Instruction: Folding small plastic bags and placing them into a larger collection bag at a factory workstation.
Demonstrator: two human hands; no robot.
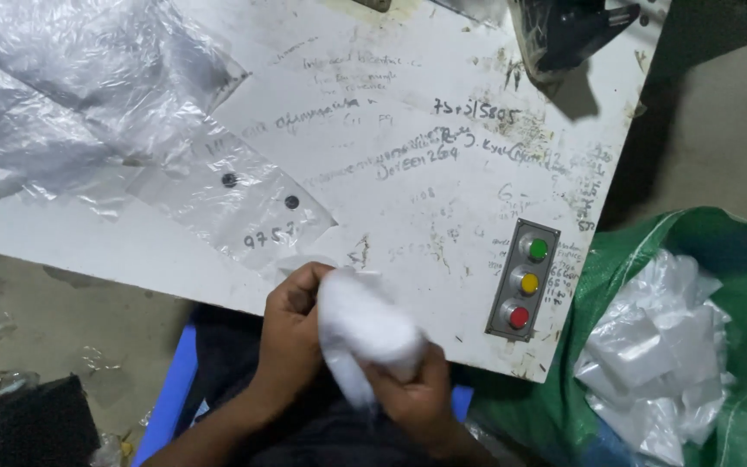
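Both hands grip one white bundle (365,333), blurred and soft-looking, held just off the near edge of the white surface (443,173). The left hand (291,333) curls around its left side, fingers closed on it; the right hand (412,393) pinches its lower end from beneath. The bundle looks bunched up, not yet flat or bagged. A clear plastic bag (248,203) lies flat on the surface just beyond the hands, more loose plastic at far left. At right, a green sack (737,259) already holds crumpled clear plastic (659,363). A panel with three coloured buttons (525,278) sits at the surface's near right corner.
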